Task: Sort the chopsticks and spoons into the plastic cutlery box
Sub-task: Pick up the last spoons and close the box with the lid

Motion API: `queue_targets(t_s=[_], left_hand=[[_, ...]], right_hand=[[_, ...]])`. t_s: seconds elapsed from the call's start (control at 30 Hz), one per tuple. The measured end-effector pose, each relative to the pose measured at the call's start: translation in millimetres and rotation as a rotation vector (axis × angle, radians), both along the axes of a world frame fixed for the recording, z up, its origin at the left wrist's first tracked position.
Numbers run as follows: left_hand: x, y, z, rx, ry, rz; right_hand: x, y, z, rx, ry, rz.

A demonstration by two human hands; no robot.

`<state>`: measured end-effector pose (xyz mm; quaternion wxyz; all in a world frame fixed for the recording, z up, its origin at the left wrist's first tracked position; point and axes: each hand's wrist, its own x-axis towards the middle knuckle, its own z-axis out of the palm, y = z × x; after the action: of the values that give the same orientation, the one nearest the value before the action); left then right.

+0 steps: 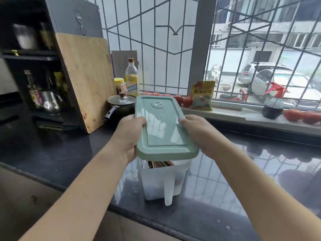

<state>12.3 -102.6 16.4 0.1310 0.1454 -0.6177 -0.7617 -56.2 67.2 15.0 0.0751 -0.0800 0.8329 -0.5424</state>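
A translucent white plastic cutlery box (161, 181) stands on the dark counter near its front edge. Brown chopstick ends (162, 164) show at its open top; spoons are not visible. A green rectangular lid (163, 129) hovers tilted just above the box. My left hand (129, 134) grips the lid's left edge, thumb on top. On the opposite edge, my right hand (199, 133) grips it the same way. The lid hides most of the box's inside.
A wooden cutting board (86, 80) leans at the left against a dark shelf unit (29, 66). Behind the lid sit a lidded black pan (119, 105), an oil bottle (132, 77) and a jar (120, 85). Tomatoes (302, 115), a packet (202, 95) and a spray bottle (273, 101) line the windowsill.
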Motion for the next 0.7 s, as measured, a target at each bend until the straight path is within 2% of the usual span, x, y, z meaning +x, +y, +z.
queue_targets(t_s=[0.13, 0.23, 0.37, 0.5, 0.7], left_hand=[[-9, 0, -18, -0.131, 0.031, 0.053], [-17, -5, -27, -0.135, -0.026, 0.065], [-19, -6, -33, -0.135, -0.119, 0.074], [-16, -5, -41, -0.069, -0.186, 0.043], [-12, -4, -56, -0.074, -0.106, -0.026]], right_hand=[[-5, -16, -22, 0.115, 0.066, -0.092], [-15, -22, -26, 0.228, 0.096, -0.119], [-31, -25, -36, 0.266, 0.030, -0.100], [-36, -25, -40, 0.389, 0.051, -0.093], [-30, -27, -46, 0.599, 0.122, 0.033]])
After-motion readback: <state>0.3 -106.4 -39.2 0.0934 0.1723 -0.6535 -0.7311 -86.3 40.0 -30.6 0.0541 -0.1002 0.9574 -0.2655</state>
